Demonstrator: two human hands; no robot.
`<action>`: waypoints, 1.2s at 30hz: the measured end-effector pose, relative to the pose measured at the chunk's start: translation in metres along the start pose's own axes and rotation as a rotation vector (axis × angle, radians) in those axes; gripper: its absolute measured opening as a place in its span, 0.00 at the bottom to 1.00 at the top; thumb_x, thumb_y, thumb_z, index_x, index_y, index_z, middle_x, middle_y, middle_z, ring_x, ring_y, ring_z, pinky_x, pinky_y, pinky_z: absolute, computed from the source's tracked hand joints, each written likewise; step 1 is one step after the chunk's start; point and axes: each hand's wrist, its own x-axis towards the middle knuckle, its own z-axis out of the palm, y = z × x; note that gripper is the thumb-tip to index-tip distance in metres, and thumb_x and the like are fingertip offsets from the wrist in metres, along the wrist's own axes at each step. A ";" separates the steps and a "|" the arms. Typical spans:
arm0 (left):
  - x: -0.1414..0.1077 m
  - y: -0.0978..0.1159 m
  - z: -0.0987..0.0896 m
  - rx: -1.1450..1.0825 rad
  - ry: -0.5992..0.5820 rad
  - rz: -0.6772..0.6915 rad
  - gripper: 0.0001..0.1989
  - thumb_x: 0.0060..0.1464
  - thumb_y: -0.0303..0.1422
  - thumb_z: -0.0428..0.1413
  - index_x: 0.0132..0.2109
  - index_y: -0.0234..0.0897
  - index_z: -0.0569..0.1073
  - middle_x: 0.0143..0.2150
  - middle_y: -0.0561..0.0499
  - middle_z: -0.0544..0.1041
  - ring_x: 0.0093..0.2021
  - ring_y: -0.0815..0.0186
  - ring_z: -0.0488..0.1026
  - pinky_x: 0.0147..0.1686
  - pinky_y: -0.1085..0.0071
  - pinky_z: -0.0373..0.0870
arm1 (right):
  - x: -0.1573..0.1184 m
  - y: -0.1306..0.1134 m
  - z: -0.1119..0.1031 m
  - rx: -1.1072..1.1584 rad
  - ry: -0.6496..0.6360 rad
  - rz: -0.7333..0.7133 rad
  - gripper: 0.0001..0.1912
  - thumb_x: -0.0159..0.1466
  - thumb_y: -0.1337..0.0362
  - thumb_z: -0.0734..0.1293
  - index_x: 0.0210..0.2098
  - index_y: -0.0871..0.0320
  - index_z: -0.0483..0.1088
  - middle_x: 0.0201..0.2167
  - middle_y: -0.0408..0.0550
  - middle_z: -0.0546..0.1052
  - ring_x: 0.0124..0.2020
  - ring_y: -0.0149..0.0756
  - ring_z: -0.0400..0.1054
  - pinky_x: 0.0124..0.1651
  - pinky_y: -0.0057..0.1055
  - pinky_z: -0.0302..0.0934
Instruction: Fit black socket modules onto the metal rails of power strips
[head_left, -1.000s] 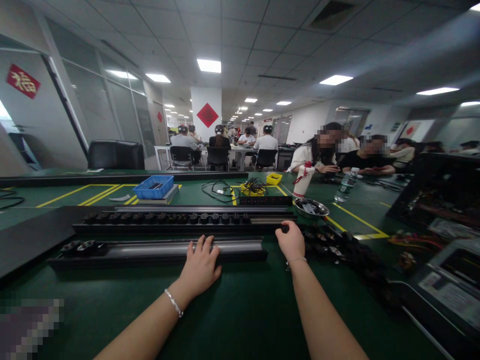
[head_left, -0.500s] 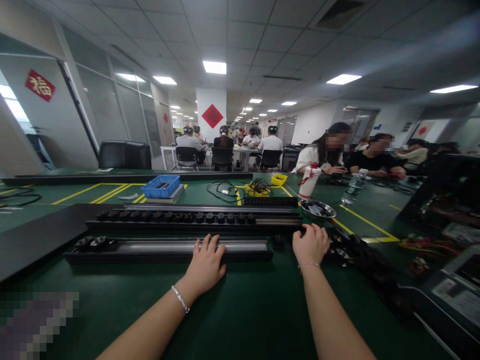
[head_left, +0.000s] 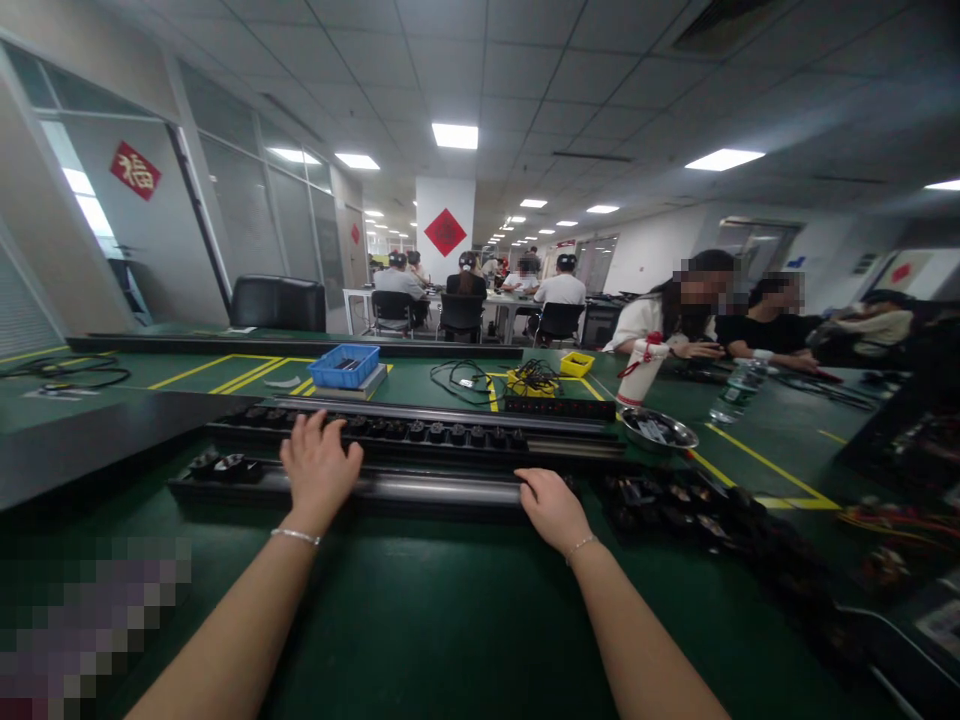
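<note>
My left hand (head_left: 322, 470) has its fingers spread over two long black rails, hiding part of both. The near rail (head_left: 435, 490) has a shiny channel, with a few black socket-like modules (head_left: 229, 464) at its left end. A row of similar round black modules (head_left: 437, 432) sits in the far rail (head_left: 577, 450). At the near rail's right end, my right hand (head_left: 553, 510) is closed, fingers bent down; whatever is under its fingertips is hidden. Right of it lies a heap of loose black modules (head_left: 679, 500).
Behind the rails stand a blue bin (head_left: 345, 366), a cable coil (head_left: 457, 380), a small yellow bin (head_left: 576, 364) and a metal bowl (head_left: 658, 432). A white tumbler (head_left: 640, 375) and water bottle (head_left: 739, 392) stand at right. A dark panel (head_left: 97, 440) lies left; two people sit across the table.
My left hand has moved left along the near rail and further forward. My right hand has come left from beside the module heap to the near rail's end. The view has turned slightly left.
</note>
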 end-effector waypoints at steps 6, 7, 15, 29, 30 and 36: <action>0.021 -0.092 0.002 0.027 -0.144 -0.441 0.34 0.49 0.43 0.48 0.58 0.24 0.56 0.63 0.29 0.49 0.63 0.41 0.45 0.55 0.43 0.49 | 0.001 0.002 0.000 0.010 0.017 0.002 0.19 0.60 0.65 0.54 0.46 0.58 0.70 0.45 0.47 0.73 0.47 0.36 0.62 0.52 0.30 0.54; 0.022 -0.100 0.003 0.022 -0.205 -0.454 0.34 0.49 0.43 0.48 0.58 0.23 0.55 0.62 0.28 0.52 0.62 0.41 0.47 0.55 0.43 0.50 | 0.001 0.002 0.001 0.013 0.019 0.004 0.19 0.60 0.65 0.54 0.46 0.58 0.70 0.45 0.47 0.73 0.47 0.36 0.62 0.51 0.30 0.54; 0.016 -0.098 0.004 0.107 -0.230 -0.424 0.31 0.48 0.43 0.47 0.57 0.29 0.59 0.58 0.31 0.57 0.58 0.41 0.53 0.51 0.48 0.55 | 0.000 0.000 0.001 0.023 0.037 0.000 0.19 0.59 0.67 0.54 0.46 0.59 0.70 0.45 0.48 0.73 0.48 0.35 0.62 0.52 0.30 0.54; 0.010 -0.086 -0.001 0.013 -0.208 -0.512 0.33 0.48 0.43 0.45 0.57 0.25 0.57 0.54 0.26 0.61 0.55 0.41 0.58 0.47 0.48 0.56 | 0.001 0.002 0.004 0.015 0.047 -0.011 0.19 0.59 0.67 0.54 0.45 0.58 0.70 0.44 0.47 0.73 0.48 0.34 0.62 0.53 0.29 0.53; 0.010 -0.085 -0.001 0.014 -0.222 -0.515 0.33 0.48 0.43 0.45 0.57 0.26 0.57 0.54 0.27 0.62 0.56 0.41 0.58 0.47 0.48 0.55 | 0.002 0.002 0.004 0.014 0.047 -0.012 0.19 0.59 0.67 0.54 0.45 0.58 0.70 0.44 0.47 0.73 0.48 0.34 0.62 0.53 0.29 0.53; 0.012 -0.081 -0.001 0.063 -0.262 -0.442 0.31 0.49 0.42 0.43 0.57 0.27 0.57 0.53 0.28 0.64 0.55 0.42 0.59 0.50 0.45 0.48 | 0.002 0.003 0.005 0.009 0.047 -0.005 0.19 0.60 0.67 0.54 0.45 0.58 0.70 0.44 0.47 0.73 0.48 0.34 0.62 0.53 0.29 0.54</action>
